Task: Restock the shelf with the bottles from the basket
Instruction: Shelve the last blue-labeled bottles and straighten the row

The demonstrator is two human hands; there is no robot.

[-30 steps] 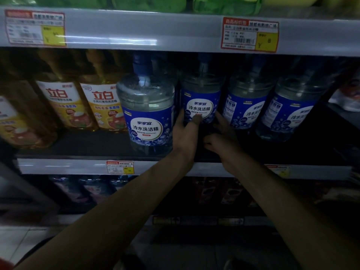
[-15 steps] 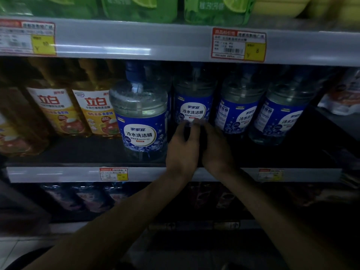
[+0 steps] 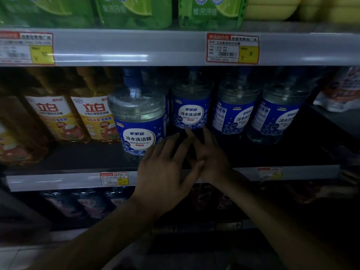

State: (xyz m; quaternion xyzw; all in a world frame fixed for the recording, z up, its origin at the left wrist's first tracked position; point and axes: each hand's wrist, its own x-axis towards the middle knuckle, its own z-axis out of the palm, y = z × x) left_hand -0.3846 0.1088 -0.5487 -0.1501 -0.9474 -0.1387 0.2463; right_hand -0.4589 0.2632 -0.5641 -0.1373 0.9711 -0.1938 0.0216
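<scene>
Clear bottles with blue labels stand in a row on the middle shelf [image 3: 64, 181]. The front bottle [image 3: 139, 121] stands nearest the shelf edge. Behind and right of it is a second bottle [image 3: 191, 106], then two more [image 3: 235, 112] [image 3: 280, 114]. My left hand [image 3: 167, 168] hovers with fingers spread just right of the front bottle, holding nothing. My right hand [image 3: 211, 154] is beside it, fingers apart, its fingertips just below the second bottle's label. The two hands overlap at the fingers. The basket is out of view.
Yellow-labelled bottles [image 3: 97, 114] fill the shelf's left part. Green pouches [image 3: 134, 10] sit on the upper shelf, whose rail [image 3: 175, 47] carries price tags. White packs [image 3: 341, 92] lie at far right. Dark bottles stand on the lower shelf [image 3: 81, 203].
Both hands have drawn back from the second bottle toward the shelf edge and opened. The view has tilted up, showing more of the upper shelf.
</scene>
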